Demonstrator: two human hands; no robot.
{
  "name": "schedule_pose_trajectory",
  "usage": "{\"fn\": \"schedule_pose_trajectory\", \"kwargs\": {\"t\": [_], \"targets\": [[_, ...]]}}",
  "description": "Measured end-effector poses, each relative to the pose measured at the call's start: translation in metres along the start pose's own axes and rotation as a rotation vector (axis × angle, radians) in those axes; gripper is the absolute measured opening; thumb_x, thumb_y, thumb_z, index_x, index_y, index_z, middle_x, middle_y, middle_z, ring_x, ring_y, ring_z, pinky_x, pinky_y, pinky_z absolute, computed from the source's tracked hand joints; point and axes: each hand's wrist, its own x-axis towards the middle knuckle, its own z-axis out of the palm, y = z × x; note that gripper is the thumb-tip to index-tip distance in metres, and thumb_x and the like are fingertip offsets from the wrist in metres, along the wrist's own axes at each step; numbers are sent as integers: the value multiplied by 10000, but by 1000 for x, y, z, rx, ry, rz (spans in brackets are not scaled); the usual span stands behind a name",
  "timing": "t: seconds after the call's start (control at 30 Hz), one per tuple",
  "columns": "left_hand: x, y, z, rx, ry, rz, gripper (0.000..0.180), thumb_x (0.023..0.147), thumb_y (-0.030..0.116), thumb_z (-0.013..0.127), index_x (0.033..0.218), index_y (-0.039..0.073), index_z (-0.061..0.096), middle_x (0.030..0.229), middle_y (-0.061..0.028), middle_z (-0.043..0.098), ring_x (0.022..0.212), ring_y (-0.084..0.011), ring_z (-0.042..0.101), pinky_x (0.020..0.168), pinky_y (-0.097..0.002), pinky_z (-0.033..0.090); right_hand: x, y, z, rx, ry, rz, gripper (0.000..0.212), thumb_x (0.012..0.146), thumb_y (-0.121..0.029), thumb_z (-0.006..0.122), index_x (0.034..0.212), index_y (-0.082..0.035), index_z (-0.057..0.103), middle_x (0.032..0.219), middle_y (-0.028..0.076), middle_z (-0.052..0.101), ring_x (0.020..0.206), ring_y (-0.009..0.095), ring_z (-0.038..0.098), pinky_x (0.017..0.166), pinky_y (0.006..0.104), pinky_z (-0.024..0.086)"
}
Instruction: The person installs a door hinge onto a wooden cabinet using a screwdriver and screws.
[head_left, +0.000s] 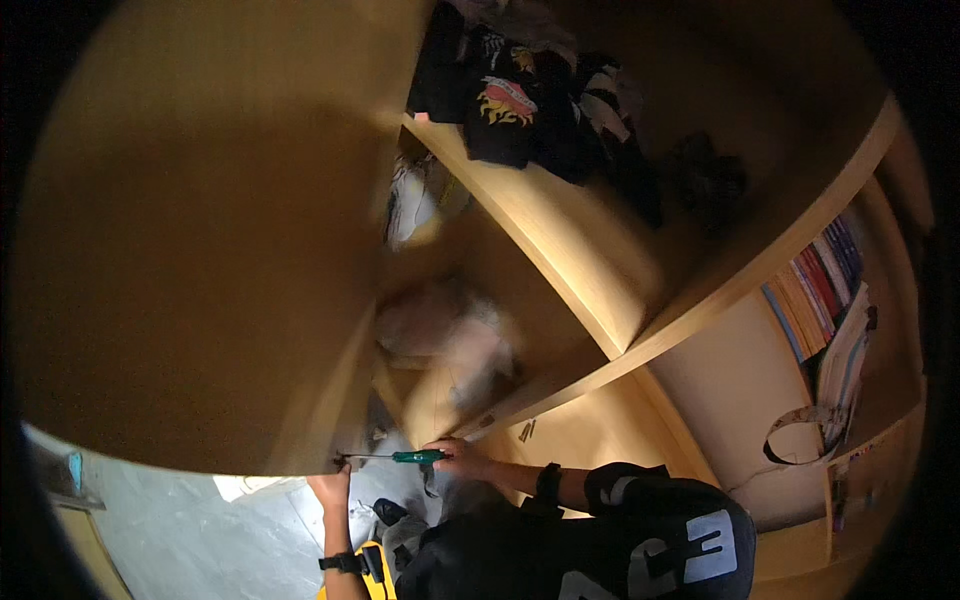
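Note:
My right hand (462, 464) is closed round a screwdriver (418, 456) with a green handle. Its thin shaft points left and ends at the lower corner of a large wooden door (200, 250). At that corner my left hand (330, 484) has its fingers bent together beside the shaft's tip. Whatever those fingers pinch is too small and dark to make out. To the right of the door stands the open wooden cabinet (590, 368), with my right forearm across its lower front.
Dark printed clothes (510, 110) lie on the upper shelf, and a pale blurred bundle (445, 325) sits in the lower compartment. Small metal pieces (527, 430) rest on wood near my right wrist. Books (815, 290) and a bag (845, 350) occupy shelves at right. Grey floor (180, 520) shows below.

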Motion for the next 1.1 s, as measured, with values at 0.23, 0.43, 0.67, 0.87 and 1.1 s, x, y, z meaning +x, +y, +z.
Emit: {"fn": "schedule_pose_trajectory", "kwargs": {"t": [0.23,0.43,0.67,0.87,1.1], "targets": [[1,-6,8,50,-15,31,214,576,-9,677,774,-1,595,728,-146,624,688,-303,609,669,-349,482,-5,-24,2,241,127,251,242,878,-192,508,1051,-39,579,758,64,604,604,129,582,569,239,478],[3,-13,9,85,-61,27,198,574,4,688,754,-10,606,705,-146,630,666,-300,619,658,-356,486,4,1,14,539,78,530,241,897,-166,513,1093,-36,565,764,39,605,589,109,582,526,232,472],[3,-5,4,85,-113,-95,260,570,48,720,815,4,643,775,-162,657,746,-298,651,696,-353,503,-3,-12,24,-249,320,-164,309,768,-71,638,1060,19,588,825,90,620,719,159,609,653,287,489],[5,-8,-1,150,-158,-86,239,586,65,713,809,15,639,790,-153,659,759,-308,645,703,-358,500,-12,-4,37,-31,328,46,299,781,-64,609,1065,31,587,801,77,626,656,136,582,626,272,484],[4,-4,6,96,-68,-26,303,594,119,740,866,24,649,810,-183,642,765,-345,624,692,-386,496,-3,14,31,226,107,365,215,873,-140,537,1035,-19,609,691,28,602,586,79,530,523,192,441]]}}
